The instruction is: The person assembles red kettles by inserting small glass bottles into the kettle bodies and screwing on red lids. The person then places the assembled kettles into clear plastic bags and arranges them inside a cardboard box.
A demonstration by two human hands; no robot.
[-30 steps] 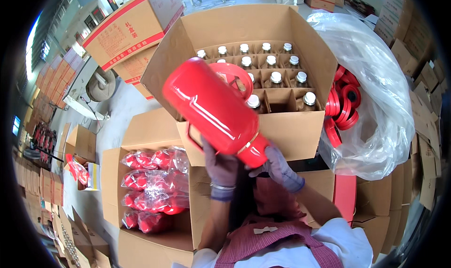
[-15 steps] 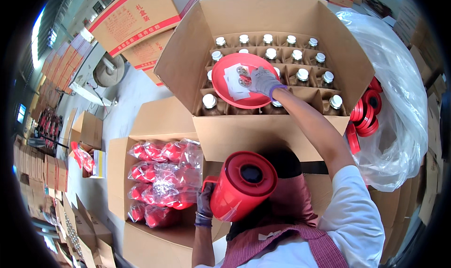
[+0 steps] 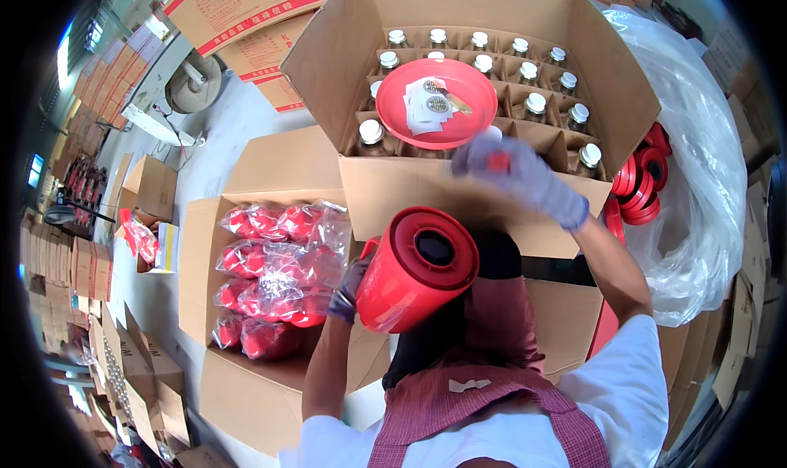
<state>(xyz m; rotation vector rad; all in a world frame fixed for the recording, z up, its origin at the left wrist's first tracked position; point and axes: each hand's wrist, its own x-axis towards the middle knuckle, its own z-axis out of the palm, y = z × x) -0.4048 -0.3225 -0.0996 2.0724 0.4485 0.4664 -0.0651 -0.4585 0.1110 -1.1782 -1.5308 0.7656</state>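
A red jug (image 3: 414, 279) with a side handle leans in front of my lap, its round end with a dark centre facing up. My left hand (image 3: 351, 283), in a grey glove, is closed round its handle. My right hand (image 3: 525, 177), gloved too and blurred by motion, is in front of the large carton's near wall, fingers drawn together round a small red bit that I cannot make out. Behind it, a red plate (image 3: 393, 111) with white slips and round patterned labels (image 3: 437, 104) rests on top of white-capped bottles (image 3: 371, 132).
The large carton (image 3: 459, 193) has cardboard dividers between the bottles. At left, an open carton (image 3: 197, 279) contains red pieces in clear plastic (image 3: 279, 263). Red rings (image 3: 641, 189) and a big clear plastic bag (image 3: 697, 181) are at right. Printed cartons (image 3: 246, 13) stand behind.
My right hand has left the plate and moved toward me, down and right. My left hand still holds the jug. The whole view has shifted somewhat.
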